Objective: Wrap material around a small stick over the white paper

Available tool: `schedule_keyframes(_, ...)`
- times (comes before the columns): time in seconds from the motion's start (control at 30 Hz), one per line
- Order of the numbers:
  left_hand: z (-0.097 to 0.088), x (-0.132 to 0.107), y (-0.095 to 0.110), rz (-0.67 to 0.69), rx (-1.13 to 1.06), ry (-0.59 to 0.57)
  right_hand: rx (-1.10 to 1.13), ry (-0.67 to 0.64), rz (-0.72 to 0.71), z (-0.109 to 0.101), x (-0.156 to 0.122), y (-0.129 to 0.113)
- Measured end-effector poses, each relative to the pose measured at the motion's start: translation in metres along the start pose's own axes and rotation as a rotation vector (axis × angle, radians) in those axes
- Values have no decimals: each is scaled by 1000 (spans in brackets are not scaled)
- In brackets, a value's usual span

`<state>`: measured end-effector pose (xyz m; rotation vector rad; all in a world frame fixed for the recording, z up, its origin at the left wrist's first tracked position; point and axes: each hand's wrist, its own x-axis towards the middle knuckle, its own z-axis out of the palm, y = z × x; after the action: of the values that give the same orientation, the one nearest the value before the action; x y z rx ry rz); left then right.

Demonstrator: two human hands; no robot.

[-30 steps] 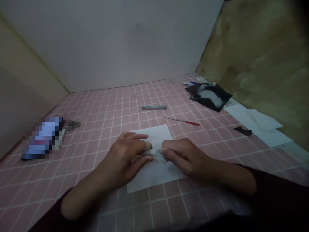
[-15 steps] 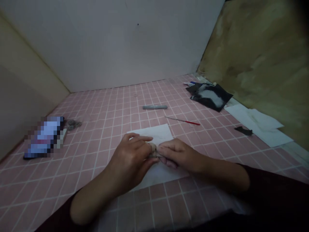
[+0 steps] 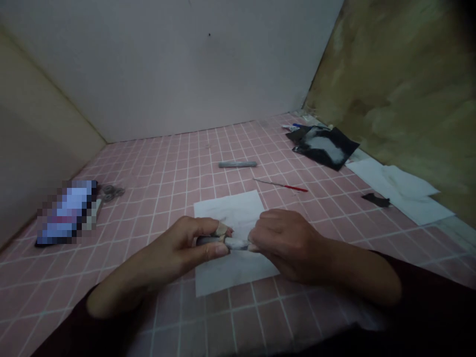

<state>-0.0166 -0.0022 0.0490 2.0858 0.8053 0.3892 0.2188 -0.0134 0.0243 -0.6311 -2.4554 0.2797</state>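
My left hand (image 3: 186, 245) and my right hand (image 3: 286, 240) meet over a white sheet of paper (image 3: 238, 213) on the pink tiled surface. Both pinch a small grey stick-like object (image 3: 232, 243) between them: the left thumb and fingers grip its darker left end, the right fingertips close on its lighter right end. What the object is stays unclear in the dim light. Dark sleeves cover both forearms near the frame's bottom.
A grey stick (image 3: 237, 164) and a thin red-handled tool (image 3: 282, 186) lie beyond the paper. A black-and-white bag (image 3: 325, 146) and white sheets (image 3: 401, 191) with a small black scrap (image 3: 375, 200) sit at the right. A blurred-out item (image 3: 67, 210) lies at the left. Walls enclose three sides.
Both hands have lifted slightly and drawn a little apart, so more of the grey object shows between them. The left hand has turned with its fingers now under the object.
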Motion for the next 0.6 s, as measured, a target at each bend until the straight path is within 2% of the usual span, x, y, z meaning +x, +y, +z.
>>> schedule_keyframes(0.07, 1, 2, 0, -36, -57, -23, -79, 12, -38, 2, 0, 0)
schedule_keyframes(0.17, 11, 5, 1, 6, 93, 40, 116, -10, 69, 9, 2, -1)
schedule_keyframes(0.33, 30, 7, -1, 228, 574, 328, 942, -195, 690, 17, 7, 0)
schedule_keyframes(0.4, 34, 8, -2, 297, 733, 424, 1173, -208, 828, 16, 9, 3)
schedule_keyframes(0.43, 35, 8, -2, 321, 780, 459, 1212, -206, 839, 15, 9, 4)
schedule_keyframes(0.5, 35, 8, -2, 322, 782, 485, 1120, -198, 775, 10, 8, 5)
schedule_keyframes(0.6, 29, 6, -1, 234, 620, 373, 700, -179, 524, 7, 4, 6)
